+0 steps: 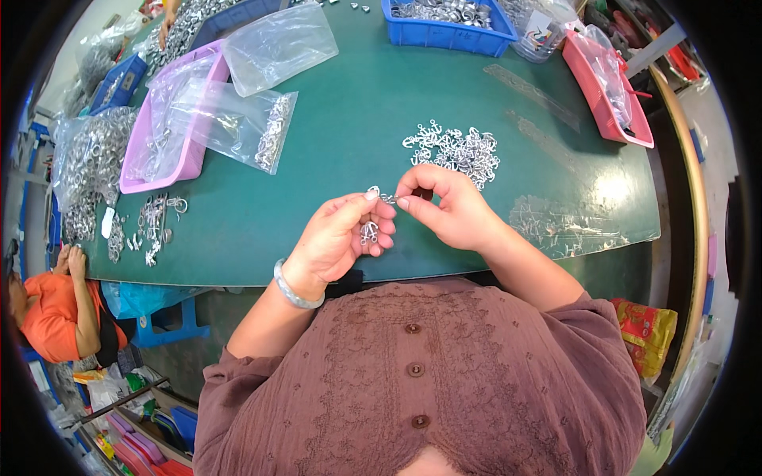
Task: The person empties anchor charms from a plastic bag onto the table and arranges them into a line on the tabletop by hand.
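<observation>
My left hand (343,230), with a pale bangle (295,289) at its wrist, is palm up near the table's front edge. Silver anchor charms (369,232) lie against its curled fingers, and its thumb and forefinger pinch another small silver piece (375,193). Beside it my right hand (448,208) has thumb and forefinger pressed together on the end of a small metal piece (389,198) that reaches to the left fingertips. Whether these are one charm or two touching, I cannot tell. Just beyond my right hand sits a loose pile of silver anchor charms (468,155).
On the green table (349,119), a lilac basket (190,163) and clear bags (282,47) stand left. A blue tray (448,33) of metal parts is at the back, a pink basket (607,119) right. A person in orange (59,317) works at far left.
</observation>
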A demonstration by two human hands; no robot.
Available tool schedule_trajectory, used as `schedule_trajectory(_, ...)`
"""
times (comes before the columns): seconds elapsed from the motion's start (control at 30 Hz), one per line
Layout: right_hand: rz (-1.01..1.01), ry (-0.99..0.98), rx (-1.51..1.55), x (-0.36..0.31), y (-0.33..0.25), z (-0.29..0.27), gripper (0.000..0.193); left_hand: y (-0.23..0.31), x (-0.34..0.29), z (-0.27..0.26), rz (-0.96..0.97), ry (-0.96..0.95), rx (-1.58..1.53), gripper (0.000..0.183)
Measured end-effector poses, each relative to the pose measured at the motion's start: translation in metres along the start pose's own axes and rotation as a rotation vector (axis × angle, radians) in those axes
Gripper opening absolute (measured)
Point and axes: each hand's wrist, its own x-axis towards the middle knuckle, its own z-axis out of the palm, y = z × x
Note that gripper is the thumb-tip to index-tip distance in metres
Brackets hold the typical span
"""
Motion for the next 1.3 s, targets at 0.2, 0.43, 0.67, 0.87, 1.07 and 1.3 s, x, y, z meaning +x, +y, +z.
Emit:
schedule_trajectory(0.2,-0.256,0.066,-0.141,-0.002,0.001,0.000,0.005,0.002,-0.001,0.009,-0.055,-0.047,-0.096,0.028)
schedule_trajectory(0.43,-0.613,0.136,-0.469,0.000,-0.001,-0.002,0.009,0.004,-0.004,0.014,0.013,-0.001,-0.004,0.018)
schedule_trajectory(0.67,-0.126,0.137,0.068,-0.007,0.001,0.003,0.009,-0.001,-0.005,0.015,0.152,0.082,0.205,0.010)
schedule_trajectory(0.87,0.125,0.014,0.414,-0.006,0.000,0.000,0.009,-0.003,-0.004,0.016,0.155,0.088,0.215,0.010)
schedule_trajectory(1.07,0.153,0.019,0.437,-0.006,0.000,0.000,0.008,-0.007,-0.002,0.015,0.235,0.102,0.318,0.010)
schedule_trajectory(1.3,-0.225,0.121,-0.042,-0.005,0.002,-0.001,0.004,-0.009,0.001,0.017,0.264,0.101,0.309,0.011)
